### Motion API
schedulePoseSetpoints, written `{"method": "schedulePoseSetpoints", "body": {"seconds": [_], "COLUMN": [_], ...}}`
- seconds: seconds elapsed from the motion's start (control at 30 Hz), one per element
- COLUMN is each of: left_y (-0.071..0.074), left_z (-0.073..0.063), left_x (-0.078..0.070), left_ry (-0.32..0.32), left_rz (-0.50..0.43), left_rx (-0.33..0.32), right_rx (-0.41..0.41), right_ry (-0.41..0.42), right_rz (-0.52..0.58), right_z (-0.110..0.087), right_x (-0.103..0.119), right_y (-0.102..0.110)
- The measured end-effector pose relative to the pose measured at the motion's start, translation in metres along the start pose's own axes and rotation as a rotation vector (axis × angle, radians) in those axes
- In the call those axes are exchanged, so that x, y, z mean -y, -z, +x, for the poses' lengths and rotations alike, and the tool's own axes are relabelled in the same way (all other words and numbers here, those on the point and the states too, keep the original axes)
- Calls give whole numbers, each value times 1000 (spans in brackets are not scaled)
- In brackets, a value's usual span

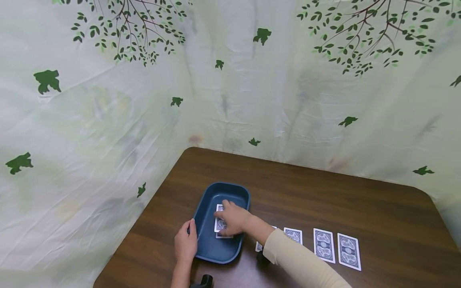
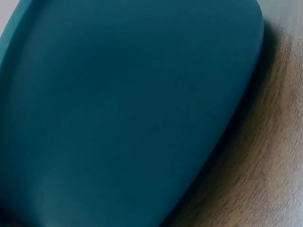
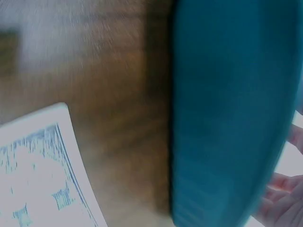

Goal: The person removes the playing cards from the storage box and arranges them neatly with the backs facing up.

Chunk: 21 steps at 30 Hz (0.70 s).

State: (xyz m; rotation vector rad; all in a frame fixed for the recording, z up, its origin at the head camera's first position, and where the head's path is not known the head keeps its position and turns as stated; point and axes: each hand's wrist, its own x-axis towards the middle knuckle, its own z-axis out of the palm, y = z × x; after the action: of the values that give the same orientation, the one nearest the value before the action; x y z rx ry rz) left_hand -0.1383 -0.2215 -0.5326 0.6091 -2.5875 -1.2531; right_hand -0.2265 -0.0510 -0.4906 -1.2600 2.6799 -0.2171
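Observation:
A blue tray [image 1: 206, 250] stands on the table. My left hand [image 1: 185, 242] grips its left rim, thumb on top. My right hand [image 1: 235, 218] reaches into the tray and holds a playing card [image 1: 219, 227] by its short edges, thumb at the near end and fingers at the far end. Under it shows the edge of another playing card [image 1: 224, 236]. In the right wrist view, fingers [image 3: 284, 201] appear beyond the tray wall [image 3: 227, 113]; the held card cannot be made out there. The left wrist view shows mostly the tray's side [image 2: 118, 113].
Right of the tray lie playing cards in a row, backs up: one [image 1: 259, 247] partly behind my right forearm, then a second [image 1: 293, 234], a third [image 1: 324, 245] and a fourth [image 1: 349, 251]. Leaf-printed fabric [image 1: 230, 100] hangs behind the brown table [image 1: 281, 180].

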Motion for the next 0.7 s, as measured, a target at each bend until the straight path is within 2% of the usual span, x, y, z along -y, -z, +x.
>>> {"method": "schedulePoseSetpoints", "body": {"seconds": [0.23,0.37,0.5,0.7], "left_y": [0,-1,-2,-2], "left_z": [0,-2,-2,0], "left_x": [-1,-1,0,0], "left_ry": [13,22,10,-14], "left_rz": [4,-2,-18,-10], "left_rx": [12,24,30,9], "right_rx": [-59,-69,-65,-39], "right_ry": [37,67,81,55], "right_rz": [129,135,113,85], "right_z": [-30,-57,-89,-143], "right_x": [-20,-36,-56,-84], "right_y": [31,39,34,13]}}
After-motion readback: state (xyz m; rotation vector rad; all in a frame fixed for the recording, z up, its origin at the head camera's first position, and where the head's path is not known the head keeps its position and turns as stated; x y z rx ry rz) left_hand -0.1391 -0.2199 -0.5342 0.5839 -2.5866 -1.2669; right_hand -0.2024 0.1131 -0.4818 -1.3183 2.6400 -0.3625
